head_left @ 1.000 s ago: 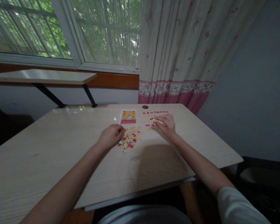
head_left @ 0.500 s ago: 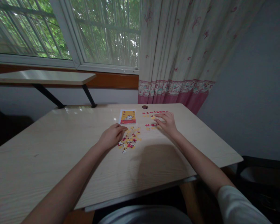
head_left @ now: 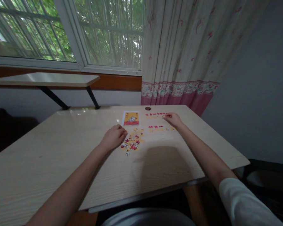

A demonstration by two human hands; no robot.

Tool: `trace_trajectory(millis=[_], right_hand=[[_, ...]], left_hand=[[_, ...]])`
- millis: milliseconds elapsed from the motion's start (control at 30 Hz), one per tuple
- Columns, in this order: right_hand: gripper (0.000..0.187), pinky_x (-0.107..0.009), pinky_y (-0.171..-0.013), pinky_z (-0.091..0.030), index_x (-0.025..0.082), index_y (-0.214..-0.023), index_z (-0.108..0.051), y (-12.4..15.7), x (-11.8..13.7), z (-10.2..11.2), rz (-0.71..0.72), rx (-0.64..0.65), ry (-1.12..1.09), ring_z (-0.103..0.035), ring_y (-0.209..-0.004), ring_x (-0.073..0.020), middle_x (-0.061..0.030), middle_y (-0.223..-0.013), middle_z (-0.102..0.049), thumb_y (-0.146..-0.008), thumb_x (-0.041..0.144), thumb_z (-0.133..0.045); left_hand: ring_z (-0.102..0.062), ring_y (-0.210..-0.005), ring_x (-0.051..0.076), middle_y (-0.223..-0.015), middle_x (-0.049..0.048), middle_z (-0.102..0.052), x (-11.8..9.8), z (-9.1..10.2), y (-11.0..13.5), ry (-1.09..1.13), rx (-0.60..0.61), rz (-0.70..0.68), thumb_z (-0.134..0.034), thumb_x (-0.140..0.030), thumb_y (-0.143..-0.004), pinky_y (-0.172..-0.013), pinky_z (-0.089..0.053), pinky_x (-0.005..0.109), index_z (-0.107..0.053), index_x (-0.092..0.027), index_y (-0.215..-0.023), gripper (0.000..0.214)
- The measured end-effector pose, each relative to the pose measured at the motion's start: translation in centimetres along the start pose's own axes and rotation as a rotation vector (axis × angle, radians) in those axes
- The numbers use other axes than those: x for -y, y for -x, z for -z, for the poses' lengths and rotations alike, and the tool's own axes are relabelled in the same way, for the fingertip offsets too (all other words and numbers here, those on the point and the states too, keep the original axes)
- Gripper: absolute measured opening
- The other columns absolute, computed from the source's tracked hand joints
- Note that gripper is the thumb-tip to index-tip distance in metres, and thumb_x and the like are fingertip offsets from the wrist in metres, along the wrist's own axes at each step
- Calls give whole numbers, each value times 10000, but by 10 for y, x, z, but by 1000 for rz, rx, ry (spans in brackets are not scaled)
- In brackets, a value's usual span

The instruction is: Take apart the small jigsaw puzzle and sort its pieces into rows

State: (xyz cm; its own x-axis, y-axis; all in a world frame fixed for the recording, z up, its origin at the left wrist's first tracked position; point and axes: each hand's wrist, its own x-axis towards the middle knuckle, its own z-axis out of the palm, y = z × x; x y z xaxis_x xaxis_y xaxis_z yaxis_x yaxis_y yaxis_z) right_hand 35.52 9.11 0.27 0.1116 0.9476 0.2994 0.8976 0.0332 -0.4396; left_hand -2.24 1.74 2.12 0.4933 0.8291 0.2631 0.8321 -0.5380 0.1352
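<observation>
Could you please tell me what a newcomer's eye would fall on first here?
Probably the jumble of red, yellow and white puzzle pieces on the pale desk, beside the left hand. Next might come the yellow-and-red picture card behind it and the rows of pieces to the right, the right hand at the far ones. Beyond the desk, the bright window stands out, left of the flowered curtain.

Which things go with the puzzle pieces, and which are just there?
Part of the job: pile of puzzle pieces, rows of puzzle pieces, left hand, right hand, probably the picture card.

Just there: floral curtain, window, raised shelf.
</observation>
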Motion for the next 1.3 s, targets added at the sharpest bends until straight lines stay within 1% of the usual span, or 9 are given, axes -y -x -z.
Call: trace_trajectory(millis=[167,367,533,633,733,833,1067,1167,1300], right_hand=[[321,-260,-688,-425,241,-912,-705,-5,4,-8,-77,64,112,-619,-831,-190,-41,-907,-700,-764,485,-558],[288,-287,-762,-431,248,-939,-697,-8,12,-12,-105,63,157,-607,-909,-202,-44,-979,-691,-762,433,-565],[291,-309,-788,-430,239,-972,-683,-4,14,-7,-79,60,167,-594,-952,-216,-51,-1028,-675,-766,403,-560],[279,-314,-803,-425,241,-978,-680,2,21,-2,-52,55,171,-586,-965,-219,-51,-1025,-672,-775,377,-547],[259,-321,-838,-409,238,-968,-680,14,36,3,33,30,158,-568,-991,-220,-51,-1029,-667,-785,349,-536],[248,-318,-868,-385,220,-980,-672,34,56,4,176,15,118,-552,-1003,-206,-51,-1040,-658,-802,312,-525],[204,-333,-832,-344,216,-938,-672,87,94,3,484,80,41,-542,-915,-182,-48,-958,-666,-858,292,-500],[214,-334,-843,-325,202,-947,-666,99,105,1,575,78,-5,-531,-919,-178,-50,-960,-663,-873,299,-490],[210,-333,-848,-312,197,-960,-661,108,117,-5,695,165,-23,-531,-928,-175,-54,-946,-667,-878,281,-487]], left_hand=[[-543,-867,212,-926,93,-617,-5,0,0,-29,-23,63,-386,-403,-862,-760,-420,306,-657,-167,-923,364],[-571,-849,213,-906,87,-622,-6,-3,-1,-12,31,183,-399,-458,-845,-681,-423,282,-669,-180,-886,390],[-573,-878,210,-927,80,-627,-4,-4,-2,22,39,176,-435,-393,-832,-726,-433,284,-671,-190,-890,317],[-567,-895,210,-943,85,-622,-1,-7,-4,51,32,172,-439,-337,-826,-767,-438,294,-664,-186,-899,281],[-566,-882,209,-923,96,-613,3,-12,-5,95,30,172,-443,-293,-812,-794,-439,306,-652,-172,-880,251],[-570,-860,209,-910,108,-599,5,-16,-4,128,27,165,-423,-250,-804,-791,-443,310,-636,-155,-876,243],[-556,-907,232,-961,112,-575,1,-9,1,47,40,196,-384,-283,-827,-809,-443,342,-604,-161,-955,283],[-555,-894,232,-944,107,-567,6,-9,1,40,57,193,-408,-313,-813,-810,-444,344,-605,-164,-921,270],[-559,-834,222,-884,110,-561,15,-16,-1,72,44,153,-411,-308,-804,-788,-447,338,-601,-149,-861,254]])
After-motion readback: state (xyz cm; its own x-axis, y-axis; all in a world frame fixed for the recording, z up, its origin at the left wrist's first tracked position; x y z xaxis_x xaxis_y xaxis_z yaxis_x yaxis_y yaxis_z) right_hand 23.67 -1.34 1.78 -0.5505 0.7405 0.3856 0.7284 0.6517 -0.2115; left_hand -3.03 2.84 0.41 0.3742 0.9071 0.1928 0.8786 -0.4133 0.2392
